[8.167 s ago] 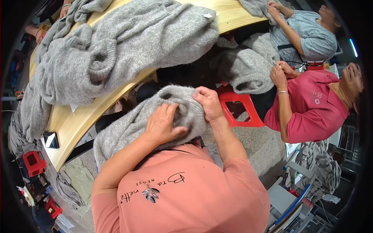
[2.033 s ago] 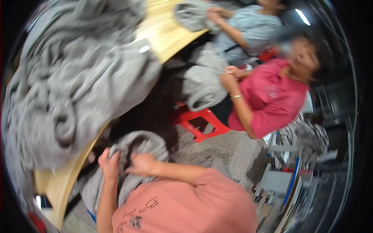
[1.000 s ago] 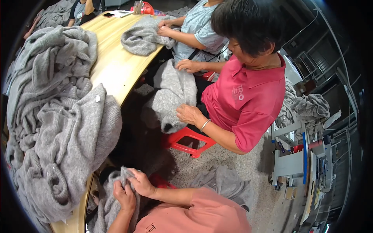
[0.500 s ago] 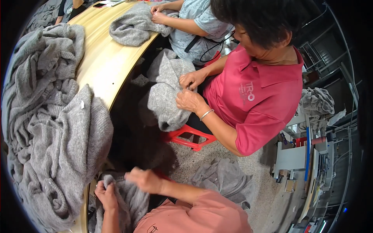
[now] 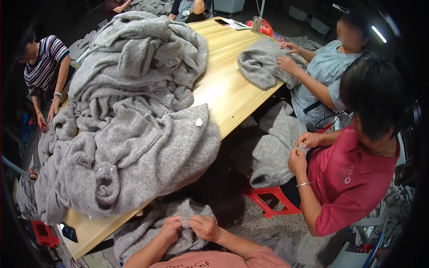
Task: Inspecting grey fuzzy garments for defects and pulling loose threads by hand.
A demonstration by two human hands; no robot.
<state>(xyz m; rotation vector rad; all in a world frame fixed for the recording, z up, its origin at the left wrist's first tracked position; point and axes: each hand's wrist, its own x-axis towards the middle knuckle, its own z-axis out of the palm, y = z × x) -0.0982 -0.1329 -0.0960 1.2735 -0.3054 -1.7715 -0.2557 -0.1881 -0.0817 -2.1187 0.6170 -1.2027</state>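
Garment: a soft grey knitted wool sweater (image 5: 178, 223) lies bunched on the person's lap, at the lower edge of the view, just below the rim of the long pale wooden worktop (image 5: 232, 85).
Left hand: the left hand (image 5: 172, 228) pinches a small fold of the knit near its upper edge; the grip is closed on the sweater.
Right hand: the right hand (image 5: 203, 227) meets the left one at the same fold, fingers together, also clamped on the sweater.
Handling: I judge the knit as light, very soft and stretchy, not slippery; it sags and folds wherever it is not supported. It seems best held at a firm seam or hem, because a loose stitch could pull.
Worktop: a big heap of grey knitted garments (image 5: 129, 116) covers its left half, and one hangs over the edge.
Neighbours: a person in a red shirt (image 5: 353, 178) works on another grey knit on the right; beyond, a person in a light blue top (image 5: 324, 78) handles one on the worktop.
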